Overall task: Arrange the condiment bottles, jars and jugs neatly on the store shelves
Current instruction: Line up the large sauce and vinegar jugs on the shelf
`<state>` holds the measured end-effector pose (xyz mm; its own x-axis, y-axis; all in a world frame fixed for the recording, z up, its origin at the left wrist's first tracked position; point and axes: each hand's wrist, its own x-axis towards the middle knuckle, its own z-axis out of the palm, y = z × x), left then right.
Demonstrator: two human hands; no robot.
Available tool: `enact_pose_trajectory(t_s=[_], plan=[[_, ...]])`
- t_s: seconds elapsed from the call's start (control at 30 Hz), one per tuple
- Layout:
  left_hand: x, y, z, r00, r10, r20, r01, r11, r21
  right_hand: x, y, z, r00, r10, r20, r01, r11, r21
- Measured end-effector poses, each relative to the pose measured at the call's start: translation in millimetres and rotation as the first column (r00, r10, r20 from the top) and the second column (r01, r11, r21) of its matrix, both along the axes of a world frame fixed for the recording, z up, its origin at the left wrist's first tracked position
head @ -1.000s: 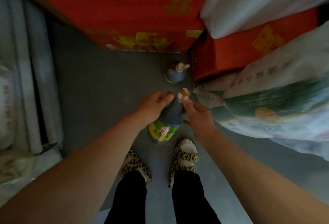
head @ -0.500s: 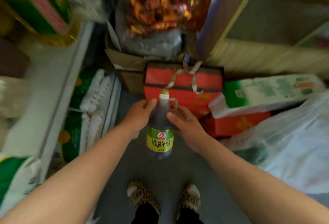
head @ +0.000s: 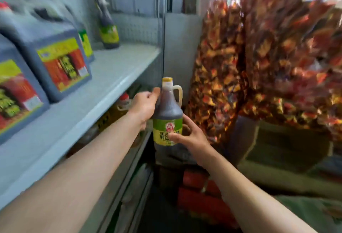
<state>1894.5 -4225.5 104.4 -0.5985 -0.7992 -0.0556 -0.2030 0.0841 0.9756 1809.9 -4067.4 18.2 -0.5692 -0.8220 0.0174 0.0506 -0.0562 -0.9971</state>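
The vinegar bottle [head: 167, 116] was down by the floor; now both hands, left hand [head: 144, 106] and right hand [head: 190, 136], hold it up beside the shelf [head: 103, 84], ready to go on.

Two bare forearms, no sleeves, the left hand [head: 145, 104] and right hand [head: 192, 136] ungloved.

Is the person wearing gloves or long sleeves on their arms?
No. Both forearms are bare up to the picture's edge, with no sleeves showing. The left hand and right hand wear no gloves, and I see no rings, watch or bracelets.
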Motion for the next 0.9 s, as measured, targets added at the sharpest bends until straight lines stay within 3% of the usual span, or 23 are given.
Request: enact_pose_trajectory(t_s=[0.17, 0.33, 0.57, 0.73, 0.9], plan=[[-5, -61, 82, 0.990, 0.039, -0.137, -0.056, 0.991, -0.122, -37, -83, 71, 0.990, 0.090, -0.108, -0.106, 0.981, -0.162], [-25, -132, 142, 0.965, 0.151, -0.214, -0.189, 0.967, -0.169, -79, -185, 120, 0.975, 0.189, -0.118, -0.212, 0.949, -0.233], [-53, -226, 134, 0.900, 0.405, -0.160, -0.426, 0.895, -0.131, -129, -311, 126, 0.889, 0.447, -0.102, -0.458, 0.875, -0.159], [-65, -276, 127, 0.888, 0.460, -0.009, -0.437, 0.837, -0.329, -155, -378, 118, 0.853, 0.501, -0.146, -0.517, 0.849, -0.106], [-76, -310, 128, 0.838, 0.542, 0.062, -0.478, 0.784, -0.396, -166, -426, 116, 0.817, 0.524, -0.240, -0.551, 0.833, -0.056]])
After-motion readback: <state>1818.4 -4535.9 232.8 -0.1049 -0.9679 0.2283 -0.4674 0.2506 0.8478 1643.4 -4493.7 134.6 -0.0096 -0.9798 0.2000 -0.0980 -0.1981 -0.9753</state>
